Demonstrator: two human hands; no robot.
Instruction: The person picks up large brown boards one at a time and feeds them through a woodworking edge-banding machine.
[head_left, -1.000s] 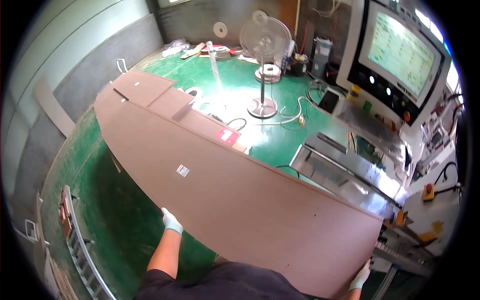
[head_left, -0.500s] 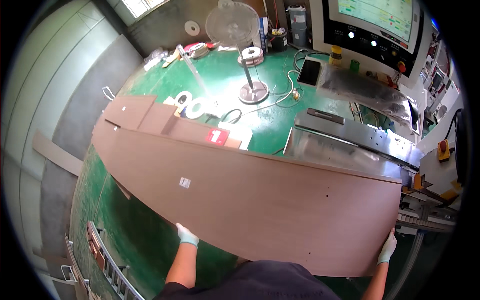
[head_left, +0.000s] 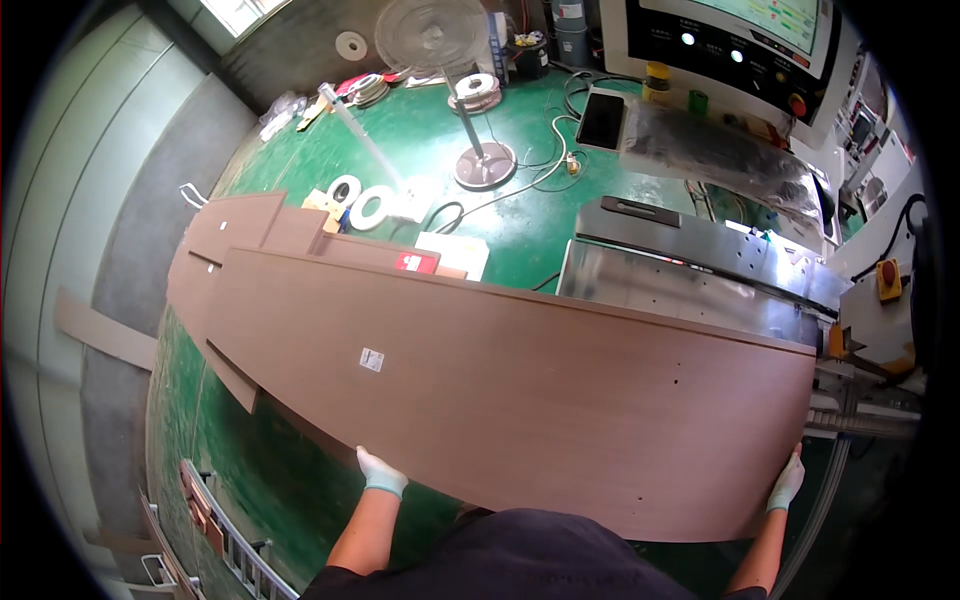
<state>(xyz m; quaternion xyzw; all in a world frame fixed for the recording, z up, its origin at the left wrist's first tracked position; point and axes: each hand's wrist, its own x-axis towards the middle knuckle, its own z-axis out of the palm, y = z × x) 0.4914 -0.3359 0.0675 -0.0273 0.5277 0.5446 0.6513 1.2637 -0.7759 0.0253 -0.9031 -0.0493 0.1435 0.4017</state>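
A large brown panel (head_left: 520, 400) with a small white label (head_left: 371, 360) and a few small dark holes lies flat across the view before me. My left hand (head_left: 380, 472), in a pale glove, grips its near edge left of my body; the fingers reach under and are partly hidden. At the panel's right end my right hand (head_left: 788, 482), gloved too, is closed round the edge. Beneath the panel's left end are more brown panels (head_left: 235, 225). A red and white label (head_left: 417, 262) lies on one of them.
A metal machine bed (head_left: 680, 275) borders the panel's far right side, below a control console (head_left: 720, 50) with a screen. On the green floor stand a fan (head_left: 485, 165) and rolls of edging tape (head_left: 371, 207). A roller rack (head_left: 240, 545) is at lower left.
The panel has shifted right relative to the panels beneath it, uncovering more of them at the left. Both hands have moved slightly right with it, keeping their grip. The view has also shifted.
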